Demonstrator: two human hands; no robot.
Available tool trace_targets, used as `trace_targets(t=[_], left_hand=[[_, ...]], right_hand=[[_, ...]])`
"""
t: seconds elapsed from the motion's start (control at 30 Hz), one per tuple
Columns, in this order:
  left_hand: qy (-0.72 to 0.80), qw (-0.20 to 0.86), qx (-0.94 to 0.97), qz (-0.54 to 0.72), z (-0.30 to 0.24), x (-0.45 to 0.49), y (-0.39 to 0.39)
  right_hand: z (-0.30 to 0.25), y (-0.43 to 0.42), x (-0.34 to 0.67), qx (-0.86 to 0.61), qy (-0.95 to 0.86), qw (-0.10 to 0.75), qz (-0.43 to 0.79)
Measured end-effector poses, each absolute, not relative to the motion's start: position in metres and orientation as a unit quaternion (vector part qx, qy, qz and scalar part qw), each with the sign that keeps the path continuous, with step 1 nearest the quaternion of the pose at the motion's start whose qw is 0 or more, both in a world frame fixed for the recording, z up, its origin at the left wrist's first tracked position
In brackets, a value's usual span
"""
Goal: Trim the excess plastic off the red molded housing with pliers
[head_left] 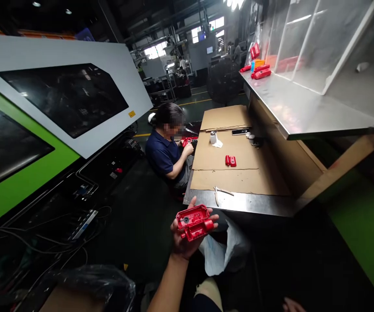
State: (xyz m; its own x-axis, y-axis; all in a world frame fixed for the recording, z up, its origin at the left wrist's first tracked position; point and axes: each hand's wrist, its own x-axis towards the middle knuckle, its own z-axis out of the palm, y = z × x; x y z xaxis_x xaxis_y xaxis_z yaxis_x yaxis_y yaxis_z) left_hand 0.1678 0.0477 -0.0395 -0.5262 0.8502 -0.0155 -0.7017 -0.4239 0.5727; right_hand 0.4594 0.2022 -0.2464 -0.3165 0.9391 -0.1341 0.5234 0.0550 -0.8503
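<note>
1. The left hand [187,236] is raised palm-up just in front of the near edge of the desk [239,203], its fingers curled around a red plastic housing [194,222].
2. The red plastic housing lies open side up in that palm, showing ribs and a round hole inside; a short cylinder sticks out at its right end.
3. The right hand [292,305] shows only as a sliver at the bottom edge of the view, well to the right of the desk's near corner; whether it is spread or closed cannot be told.
4. On the desk, sheets of cardboard [235,160] cover most of the top. A small red part [230,160] lies near the middle of them.
5. A thin metal tool [221,193] lies on the cardboard near the desk's front edge, just beyond the held housing.
6. A white bottle [213,138] stands farther back on the desk, and a dark phone [240,131] lies to its right.
7. A seated co-worker [167,147] at the desk's left side holds another red piece [186,141] in both hands.
8. A clear plastic bag [222,253] hangs below the desk's front edge, just right of the left hand.
</note>
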Motion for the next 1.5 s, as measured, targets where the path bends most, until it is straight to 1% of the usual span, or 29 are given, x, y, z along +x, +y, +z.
trace_targets(t=[0.1, 0.2, 0.27, 0.37, 0.47, 0.57, 0.73, 0.8, 0.87, 0.9, 0.93, 1.0, 1.1, 1.2, 1.33, 1.5], left_hand=[[0.230, 0.465, 0.162, 0.840, -0.027, 0.167, 0.038], [0.176, 0.448, 0.165, 0.861, -0.020, 0.156, 0.026], [0.158, 0.435, 0.161, 0.872, -0.017, 0.140, 0.017], [0.151, 0.418, 0.159, 0.881, -0.016, 0.101, 0.004], [0.148, 0.421, 0.167, 0.879, -0.017, 0.052, -0.006], [0.145, 0.441, 0.168, 0.870, -0.017, 0.004, -0.010], [0.142, 0.491, 0.160, 0.844, -0.015, -0.047, 0.001], [0.150, 0.483, 0.164, 0.847, -0.013, -0.056, 0.010], [0.162, 0.465, 0.184, 0.851, -0.010, -0.060, 0.019], [0.170, 0.459, 0.197, 0.849, -0.008, -0.061, 0.023], [0.178, 0.456, 0.215, 0.845, -0.005, -0.062, 0.026], [0.195, 0.454, 0.250, 0.833, 0.002, -0.062, 0.032], [0.221, 0.449, 0.293, 0.814, 0.013, -0.061, 0.038], [0.242, 0.448, 0.312, 0.802, 0.022, -0.059, 0.040], [0.229, 0.444, 0.348, 0.793, 0.028, -0.060, 0.039], [0.259, 0.429, 0.386, 0.774, 0.032, -0.060, 0.030]], right_hand=[[-0.249, 0.234, 0.393, -0.511, -0.743, 0.194, 0.387], [-0.243, 0.260, 0.290, -0.420, -0.820, 0.184, 0.344], [-0.240, 0.268, 0.225, -0.366, -0.864, 0.156, 0.309], [-0.238, 0.274, 0.163, -0.361, -0.890, 0.097, 0.261], [-0.237, 0.277, 0.141, -0.398, -0.888, 0.059, 0.225], [-0.232, 0.277, 0.138, -0.427, -0.878, 0.057, 0.207], [-0.209, 0.243, 0.156, -0.508, -0.823, 0.056, 0.248], [-0.182, 0.211, 0.170, -0.509, -0.798, 0.088, 0.309], [-0.138, 0.174, 0.182, -0.469, -0.784, 0.167, 0.371], [-0.113, 0.155, 0.185, -0.445, -0.784, 0.209, 0.379], [-0.086, 0.137, 0.187, -0.432, -0.789, 0.243, 0.364], [-0.038, 0.107, 0.185, -0.418, -0.810, 0.288, 0.293], [0.008, 0.077, 0.176, -0.384, -0.847, 0.305, 0.206], [0.020, 0.061, 0.169, -0.364, -0.862, 0.307, 0.174], [0.018, 0.053, 0.166, -0.354, -0.867, 0.309, 0.163], [0.018, 0.049, 0.164, -0.329, -0.878, 0.310, 0.160]])
